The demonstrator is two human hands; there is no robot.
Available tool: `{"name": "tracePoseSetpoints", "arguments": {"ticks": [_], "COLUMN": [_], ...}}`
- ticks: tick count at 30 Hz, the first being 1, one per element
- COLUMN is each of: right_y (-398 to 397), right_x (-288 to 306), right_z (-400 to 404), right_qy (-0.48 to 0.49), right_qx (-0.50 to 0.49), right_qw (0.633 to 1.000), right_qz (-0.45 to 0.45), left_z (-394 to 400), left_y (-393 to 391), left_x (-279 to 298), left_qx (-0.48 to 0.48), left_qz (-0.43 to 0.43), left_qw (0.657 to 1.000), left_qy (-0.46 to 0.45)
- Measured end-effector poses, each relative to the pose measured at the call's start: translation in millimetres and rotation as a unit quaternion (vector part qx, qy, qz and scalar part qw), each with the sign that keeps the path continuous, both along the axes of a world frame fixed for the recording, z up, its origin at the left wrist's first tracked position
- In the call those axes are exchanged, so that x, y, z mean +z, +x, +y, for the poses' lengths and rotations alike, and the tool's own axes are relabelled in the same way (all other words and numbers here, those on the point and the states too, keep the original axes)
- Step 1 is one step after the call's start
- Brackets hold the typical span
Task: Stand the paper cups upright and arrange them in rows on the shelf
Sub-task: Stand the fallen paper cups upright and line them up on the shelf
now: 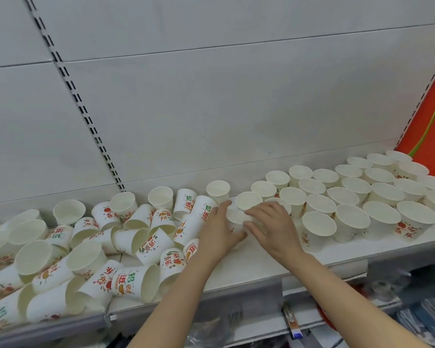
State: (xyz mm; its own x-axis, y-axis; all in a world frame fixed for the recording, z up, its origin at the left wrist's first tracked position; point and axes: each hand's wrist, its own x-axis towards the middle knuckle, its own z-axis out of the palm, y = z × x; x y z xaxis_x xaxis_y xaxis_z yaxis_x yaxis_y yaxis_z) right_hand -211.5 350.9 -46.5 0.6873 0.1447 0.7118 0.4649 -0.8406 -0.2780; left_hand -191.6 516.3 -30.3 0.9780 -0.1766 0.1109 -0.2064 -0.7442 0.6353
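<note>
Where both hands meet at mid-shelf, one upright paper cup (237, 217) gripped between them, its wall mostly hidden: left hand (220, 228) curled against its left side, right hand (271, 226) cupped over its right, fingertips on the rim. Rightward, upright cups in rows (357, 194) on the white shelf (256, 262), farthest ones cut off by the frame edge. Leftward, tumbled cups (91, 249) heaped and overlapping, many half buried. Below the shelf edge, blurred packaged goods (291, 322), hard to identify.
</note>
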Motion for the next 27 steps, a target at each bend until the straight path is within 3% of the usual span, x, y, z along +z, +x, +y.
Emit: {"name": "tracePoseSetpoints", "arguments": {"ticks": [5,8,13,21,27], "right_y": [2.0,4.1,6.7,43.7,99.0], "right_x": [3.1,0.8,-6.0,19.9,41.1], "right_z": [11.8,11.0,3.6,22.9,49.4], "right_qy": [0.022,-0.005,-0.048,-0.018,-0.147], "right_qx": [0.048,0.052,0.048,0.031,0.008], "right_qw": [0.996,0.996,0.997,0.999,0.965], "right_qz": [0.067,0.073,0.047,-0.002,0.216], "left_z": [1.6,29.8,63.6,43.2,48.0], "left_y": [-3.9,10.1,38.7,78.3,83.6], "left_x": [2.2,13.3,29.3,13.1,7.2], "left_qx": [-0.039,-0.027,0.099,0.051,0.063], "left_qz": [0.019,0.071,-0.02,0.037,-0.002], "left_qw": [0.999,0.996,0.99,0.97,0.977], "left_qy": [-0.025,0.039,0.093,0.235,0.206]}}
